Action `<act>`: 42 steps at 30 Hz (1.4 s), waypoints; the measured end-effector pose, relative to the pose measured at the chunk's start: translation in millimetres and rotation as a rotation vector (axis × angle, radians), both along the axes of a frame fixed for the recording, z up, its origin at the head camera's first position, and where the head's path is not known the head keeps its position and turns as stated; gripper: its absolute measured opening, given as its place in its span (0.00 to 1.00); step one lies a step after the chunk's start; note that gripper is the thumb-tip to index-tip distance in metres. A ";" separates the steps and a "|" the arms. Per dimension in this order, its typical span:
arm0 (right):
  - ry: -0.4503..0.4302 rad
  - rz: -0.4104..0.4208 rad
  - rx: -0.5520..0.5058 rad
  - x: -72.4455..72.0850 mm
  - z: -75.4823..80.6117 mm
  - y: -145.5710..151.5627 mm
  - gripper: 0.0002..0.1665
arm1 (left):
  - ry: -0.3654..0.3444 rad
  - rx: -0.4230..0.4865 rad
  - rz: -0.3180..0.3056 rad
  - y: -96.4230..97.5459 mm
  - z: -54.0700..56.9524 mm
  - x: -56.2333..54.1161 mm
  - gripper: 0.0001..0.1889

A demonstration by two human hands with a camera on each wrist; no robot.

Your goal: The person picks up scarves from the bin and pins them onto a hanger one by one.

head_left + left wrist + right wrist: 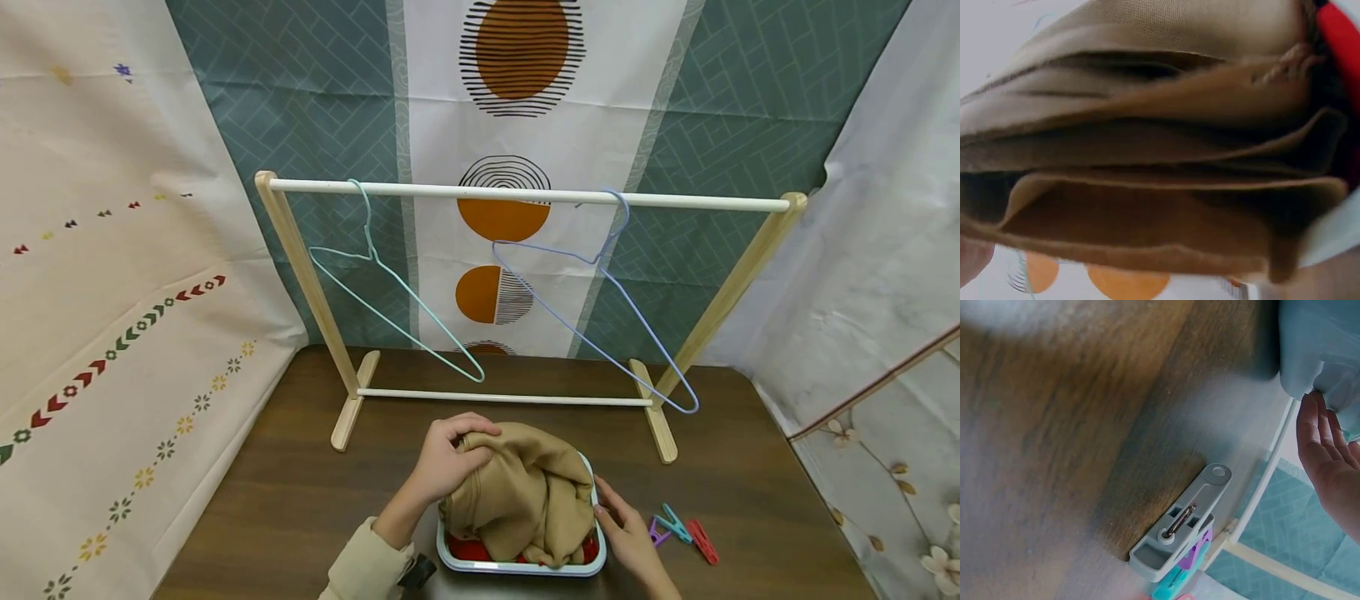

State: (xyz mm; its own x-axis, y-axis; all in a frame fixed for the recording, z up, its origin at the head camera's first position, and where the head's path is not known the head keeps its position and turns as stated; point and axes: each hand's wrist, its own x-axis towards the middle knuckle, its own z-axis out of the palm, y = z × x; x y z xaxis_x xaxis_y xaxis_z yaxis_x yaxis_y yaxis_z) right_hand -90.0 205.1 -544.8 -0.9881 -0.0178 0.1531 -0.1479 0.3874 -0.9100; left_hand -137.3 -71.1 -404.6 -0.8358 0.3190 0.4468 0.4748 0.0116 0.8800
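A folded tan cloth is bunched in a light blue-white tub and rises above its rim. My left hand grips the cloth at its upper left, with fingers over the top fold. Up close in the left wrist view, the cloth shows several stacked layers and fills most of the picture. Red fabric lies beneath it in the tub. My right hand touches the tub's right side; in the right wrist view its fairly straight fingers rest by a recess in the tub wall.
Behind the tub stands a wooden rack with a white top rail. A mint hanger and a blue hanger hang from it. Purple, teal and red clothespins lie right of the tub; a grey clothespin shows in the right wrist view.
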 end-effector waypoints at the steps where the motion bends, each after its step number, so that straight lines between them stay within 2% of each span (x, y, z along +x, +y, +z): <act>1: 0.008 0.001 0.006 0.0 -0.1 -0.1 0.24 | 0.012 0.010 0.004 0.5 3.0 -0.6 0.11; 5: 0.012 -0.006 -0.008 -0.4 -1.8 0.4 0.23 | 0.043 0.038 0.021 1.6 7.1 -6.5 0.12; 10: 0.029 0.009 -0.031 -0.3 -3.8 1.0 0.23 | 0.077 0.107 -0.007 2.2 12.8 -11.6 0.12; 15: 0.046 0.024 -0.066 -0.9 -4.7 0.9 0.23 | 0.106 0.180 -0.024 0.0 24.0 -12.5 0.09; 24: -0.004 -0.009 -0.001 -0.3 -0.6 0.6 0.23 | 0.135 0.216 -0.032 -9.2 49.9 -10.2 0.09; 31: 0.097 0.029 -0.052 -2.2 -6.7 2.2 0.22 | 0.199 0.233 -0.039 -17.8 68.1 -9.2 0.10; 32: 0.128 0.049 -0.065 -2.1 -7.7 3.1 0.23 | 0.210 0.242 -0.039 -19.1 70.7 -9.6 0.11; 35: 0.149 0.064 -0.065 -2.5 -8.6 4.0 0.22 | 0.240 0.275 -0.036 -23.1 77.8 -11.5 0.14; 38: 0.122 0.044 -0.059 -3.3 -8.1 3.5 0.22 | 0.246 0.309 -0.033 -26.5 85.2 -12.5 0.17; 42: 0.062 0.004 -0.033 -2.1 -3.1 1.2 0.22 | 0.256 0.339 -0.048 -30.6 94.7 -10.8 0.15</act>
